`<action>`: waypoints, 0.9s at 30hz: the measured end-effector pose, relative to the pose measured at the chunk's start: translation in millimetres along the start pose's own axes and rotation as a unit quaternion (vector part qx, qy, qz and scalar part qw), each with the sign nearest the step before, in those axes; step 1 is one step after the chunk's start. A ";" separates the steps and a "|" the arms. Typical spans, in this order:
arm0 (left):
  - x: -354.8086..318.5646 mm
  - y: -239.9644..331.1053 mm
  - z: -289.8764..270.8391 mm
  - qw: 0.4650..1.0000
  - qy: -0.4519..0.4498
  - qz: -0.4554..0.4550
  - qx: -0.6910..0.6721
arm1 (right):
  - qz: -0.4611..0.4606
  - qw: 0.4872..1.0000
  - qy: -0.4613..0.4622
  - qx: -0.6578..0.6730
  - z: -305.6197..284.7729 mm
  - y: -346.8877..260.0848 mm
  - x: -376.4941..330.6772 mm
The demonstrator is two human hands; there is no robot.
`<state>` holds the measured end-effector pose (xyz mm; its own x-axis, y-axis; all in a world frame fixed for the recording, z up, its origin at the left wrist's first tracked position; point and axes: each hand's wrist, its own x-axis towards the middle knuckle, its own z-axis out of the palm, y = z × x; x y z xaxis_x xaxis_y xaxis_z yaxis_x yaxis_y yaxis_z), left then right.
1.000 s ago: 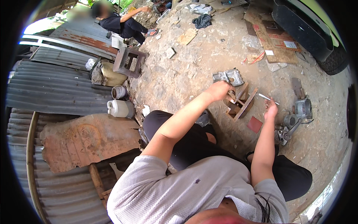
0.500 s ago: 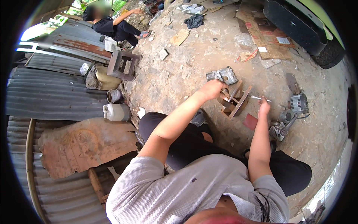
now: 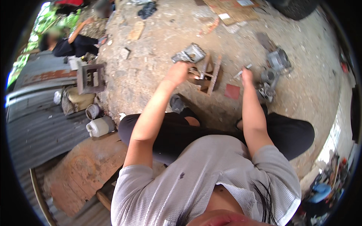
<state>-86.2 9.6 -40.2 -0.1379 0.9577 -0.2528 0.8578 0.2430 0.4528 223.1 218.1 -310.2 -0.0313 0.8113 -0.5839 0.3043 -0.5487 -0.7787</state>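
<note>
My left hand (image 3: 178, 73) is closed around a small brownish metal part (image 3: 194, 73) at the left side of a low wooden stand (image 3: 214, 76). Much of that part is hidden by my fingers. To the right of the stand, my right hand (image 3: 247, 75) pinches a thin, pale, stick-like tool (image 3: 238, 74), apart from the stand and tilted down to the left; its exact kind is too small to tell. A silver metal casing (image 3: 193, 52) lies just beyond my left hand. Between the stand and my right forearm lies a reddish square sheet (image 3: 232, 91).
Right of my right hand lie a finned motor-like part (image 3: 278, 60) and a metal arm-shaped part (image 3: 266, 92). At left are a white jug (image 3: 101, 127), a plastic stool (image 3: 91, 78) and corrugated sheets (image 3: 37, 130). A person (image 3: 73, 45) sits far left; a tyre (image 3: 298, 8) stands far right.
The whole view has swung, so the floor things sit farther left and higher. The tool in my right hand has tilted, its left end now lower. My left hand keeps its grip beside the stand.
</note>
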 end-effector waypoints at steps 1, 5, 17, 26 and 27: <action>0.1 8.8 -3.8 1.000 -0.016 -0.017 0.001 | 0.018 1.000 -0.008 -0.015 -5.3 -0.1 0.3; -5.2 4.4 -0.5 1.000 -0.011 -0.020 -0.003 | 0.116 0.992 -0.028 0.037 -2.4 -28.4 -12.3; -6.9 6.8 -7.6 0.997 -0.013 -0.067 -0.021 | -0.042 0.871 -0.063 -0.485 24.8 41.4 -75.1; 3.2 6.0 -5.1 0.999 -0.012 -0.029 -0.044 | -0.176 0.763 -0.049 -0.620 2.9 43.6 -112.7; 3.3 4.9 -5.4 0.998 -0.016 -0.029 -0.048 | -0.170 0.762 -0.056 -0.623 1.0 41.7 -111.1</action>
<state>-85.2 14.7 -34.2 -0.1698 0.9363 -0.3073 0.7965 0.3141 0.5166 238.3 104.8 -278.1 -0.3703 0.8027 -0.4675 0.9252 0.3637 -0.1083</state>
